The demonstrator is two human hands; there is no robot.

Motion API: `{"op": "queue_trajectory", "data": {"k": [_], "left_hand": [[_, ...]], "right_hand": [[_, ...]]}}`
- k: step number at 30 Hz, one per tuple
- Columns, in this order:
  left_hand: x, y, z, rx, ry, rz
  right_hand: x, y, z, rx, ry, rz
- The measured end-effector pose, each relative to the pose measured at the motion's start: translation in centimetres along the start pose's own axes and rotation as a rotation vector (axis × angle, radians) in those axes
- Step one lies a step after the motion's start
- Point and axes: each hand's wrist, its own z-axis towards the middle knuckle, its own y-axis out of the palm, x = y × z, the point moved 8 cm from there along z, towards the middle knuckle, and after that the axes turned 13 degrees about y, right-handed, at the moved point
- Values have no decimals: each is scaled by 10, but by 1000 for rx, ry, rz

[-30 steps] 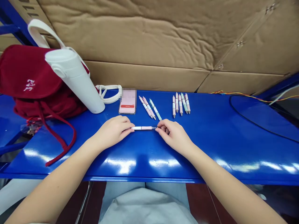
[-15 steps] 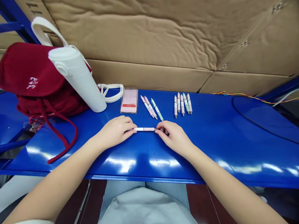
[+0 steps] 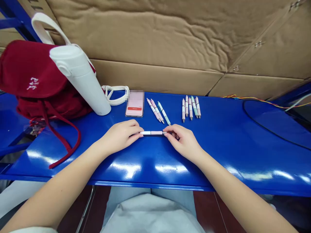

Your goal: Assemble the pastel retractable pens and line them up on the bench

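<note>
A pink-and-white pen [image 3: 153, 132] is held over the blue table [image 3: 218, 145], its white end closed in the grip of the left hand [image 3: 119, 136], its tip end pinched by the right hand [image 3: 182, 141], near three similar pens [image 3: 157, 111].

Red bag [image 3: 31, 71], white flask [image 3: 80, 79] leaning on it (phone [image 3: 134, 108] beside).

Phone [image 3: 134, 104]: upper screen pixelated, contents unreadable.
Pink-and-white pen [image 3: 153, 132]: tip end partly behind fingers [image 3: 167, 132] of the right hand [image 3: 182, 141]; clip details too small to tell.
Left hand [image 3: 119, 136]: fingertips hide the pen's near end, if anything sits there.
Red bag [image 3: 31, 68]: left side cut off by frame; white print [image 3: 32, 83] unreadable.
Coloured wires [image 3: 264, 101]: run off right edge.
Left forearm [image 3: 55, 191]: elbow cut off at bottom edge.
</note>
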Motion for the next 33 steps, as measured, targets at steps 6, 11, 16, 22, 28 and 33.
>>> {"op": "queue_trajectory", "data": {"k": [6,11,16,22,28,33], "left_hand": [[3,-4,1,48,3,-19],[3,-3,2,45,20,-22],[3,-4,2,71,40,0],[7,-7,3,107,66,-7],[5,-5,3,115,57,-27],[4,-3,2,122,60,-28]], "right_hand": [[-1,-1,1,-15,-2,-2],[-3,1,0,-39,-43,-40],[-4,4,0,-82,-53,-76],[0,9,1,-125,-49,-108],[0,10,0,-152,-41,-100],[-2,11,-1,-187,-60,-126]]}}
